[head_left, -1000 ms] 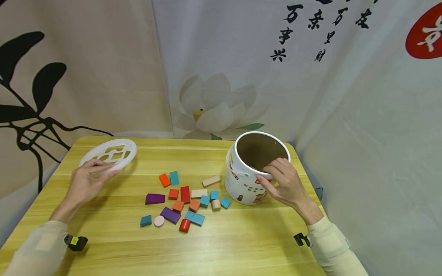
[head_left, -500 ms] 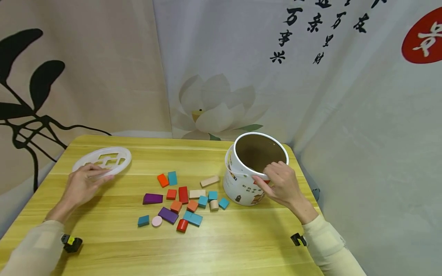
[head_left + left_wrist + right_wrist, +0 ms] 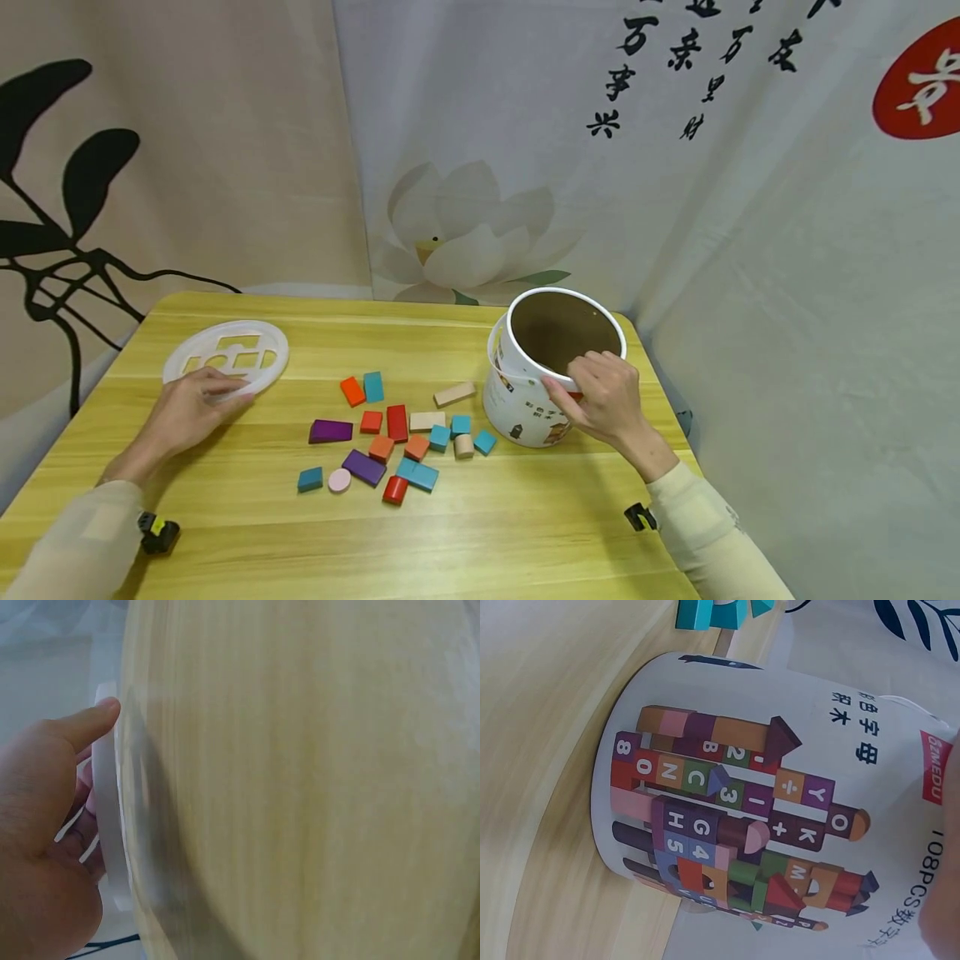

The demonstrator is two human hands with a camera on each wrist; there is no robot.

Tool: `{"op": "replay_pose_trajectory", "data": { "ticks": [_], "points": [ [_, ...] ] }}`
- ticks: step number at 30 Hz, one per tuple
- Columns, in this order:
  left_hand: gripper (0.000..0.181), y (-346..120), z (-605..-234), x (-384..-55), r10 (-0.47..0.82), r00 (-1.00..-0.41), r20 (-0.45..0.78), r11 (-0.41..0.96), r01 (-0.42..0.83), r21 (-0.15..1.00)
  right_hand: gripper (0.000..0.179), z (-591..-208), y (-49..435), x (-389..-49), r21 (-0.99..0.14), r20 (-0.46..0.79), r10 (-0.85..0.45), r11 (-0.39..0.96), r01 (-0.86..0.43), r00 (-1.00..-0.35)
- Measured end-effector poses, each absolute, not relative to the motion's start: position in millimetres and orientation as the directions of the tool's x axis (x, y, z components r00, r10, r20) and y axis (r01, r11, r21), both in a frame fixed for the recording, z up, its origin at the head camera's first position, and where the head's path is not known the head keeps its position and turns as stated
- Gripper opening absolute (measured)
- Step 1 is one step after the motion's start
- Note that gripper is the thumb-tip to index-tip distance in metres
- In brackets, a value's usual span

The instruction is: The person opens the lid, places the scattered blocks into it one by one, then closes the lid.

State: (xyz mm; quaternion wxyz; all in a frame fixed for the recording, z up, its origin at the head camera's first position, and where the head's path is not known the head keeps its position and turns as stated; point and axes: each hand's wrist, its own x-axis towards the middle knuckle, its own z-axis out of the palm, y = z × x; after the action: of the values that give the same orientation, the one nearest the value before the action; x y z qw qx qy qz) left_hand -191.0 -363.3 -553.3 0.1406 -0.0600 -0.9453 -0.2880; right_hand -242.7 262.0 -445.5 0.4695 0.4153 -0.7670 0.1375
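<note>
Toward the far right corner of the worktop (image 3: 480, 546) stands a white bucket (image 3: 525, 408), upright, mouth upward. Its red label (image 3: 935, 766) reads "BZMEDU", the first letter being uncertain. Beside the label are the characters "彩色字母" and "积木"; a further line begins "108PCS数字" and runs out of sight behind the hand. Printed on the wall is a block castle (image 3: 727, 817) whose faces carry, among others, 8, 0, N, C, 3, H, G, 5, 4, Y and K.

The right hand (image 3: 607, 392) grips the bucket's near rim, fingers curled over into the mouth, thumb outside. The left hand (image 3: 187, 408) pinches the near edge of a white lid (image 3: 273, 342) with cut-out openings, near the far left corner; whether the lid's underside fully touches the worktop cannot be determined.

Coloured blocks (image 3: 397, 423) in red, orange, blue, purple, pink and plain wood lie between lid and bucket, around the middle of the worktop. Behind the far edge hangs a cloth (image 3: 480, 108) bearing "万事兴" in black.

Compared with one second earlier, the lid is lower and flatter, the left hand having descended with it. The right-hand fingers are folded more tightly over the rim. The blocks retain their arrangement.
</note>
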Motion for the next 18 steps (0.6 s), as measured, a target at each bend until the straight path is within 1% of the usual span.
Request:
{"op": "replay_pose_trajectory", "data": {
  "ticks": [8, 18],
  "points": [
    [0.025, -365.1, -559.8, -192.8, 0.065, -0.949, 0.309, 0.837, 0.221, 0.501, 0.061, -443.5, 259.5, -243.6, 0.191, 0.83, -0.514, 0.626, -0.756, -0.216],
    [0.028, -361.2, -558.1, -192.4, 0.077, -0.956, 0.284, 0.841, 0.215, 0.496, 0.062, -444.0, 259.6, -243.1, 0.184, 0.825, -0.513, 0.641, -0.745, -0.237]
  ]
}}
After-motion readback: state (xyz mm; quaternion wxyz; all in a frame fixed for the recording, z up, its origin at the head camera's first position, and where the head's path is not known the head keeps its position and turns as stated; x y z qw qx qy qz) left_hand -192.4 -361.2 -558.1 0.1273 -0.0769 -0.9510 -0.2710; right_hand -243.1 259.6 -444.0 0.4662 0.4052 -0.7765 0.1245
